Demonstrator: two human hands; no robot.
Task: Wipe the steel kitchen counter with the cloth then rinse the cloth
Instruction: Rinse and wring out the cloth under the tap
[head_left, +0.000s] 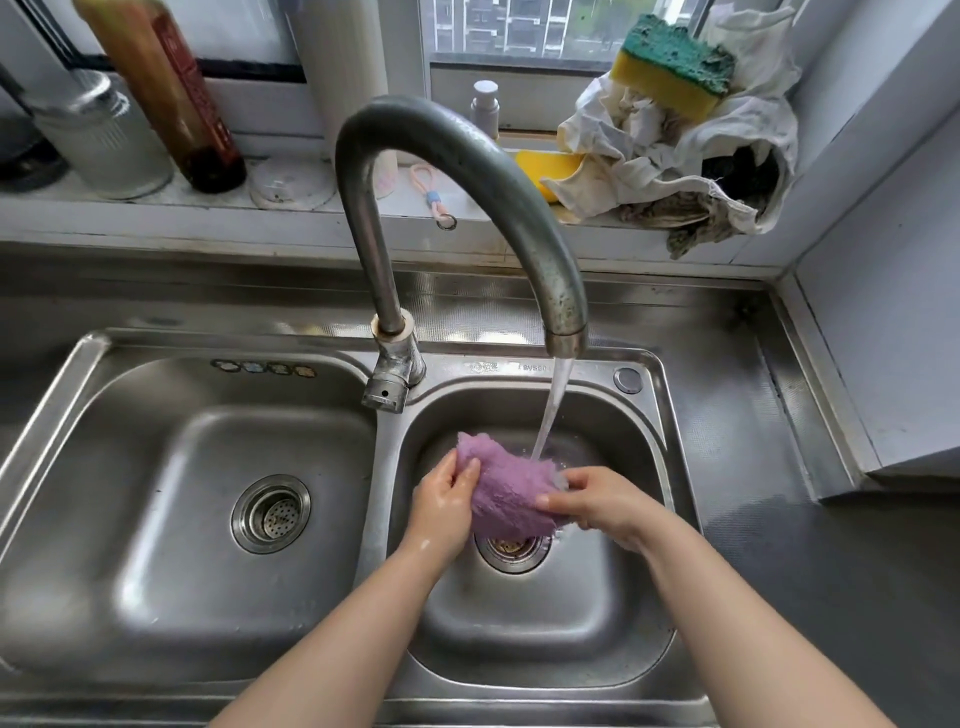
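Note:
A purple fluffy cloth (506, 488) is bunched up over the drain of the right sink basin (639, 457). My left hand (441, 506) grips its left side, thumb on top. My right hand (597, 501) pinches its right edge. Water runs from the curved steel tap (467, 171) in a thin stream (553, 410) onto the cloth's upper right part. The steel counter (737, 395) runs behind and to the right of the sink. Both of my forearms come up from the bottom of the view.
The left basin (156, 467) with its strainer (271, 513) lies beside the right one. On the window ledge stand a dark bottle (171, 93), a steel canister (104, 135), a small white bottle (484, 106), and a rag pile (691, 156) topped by a yellow-green sponge (670, 65).

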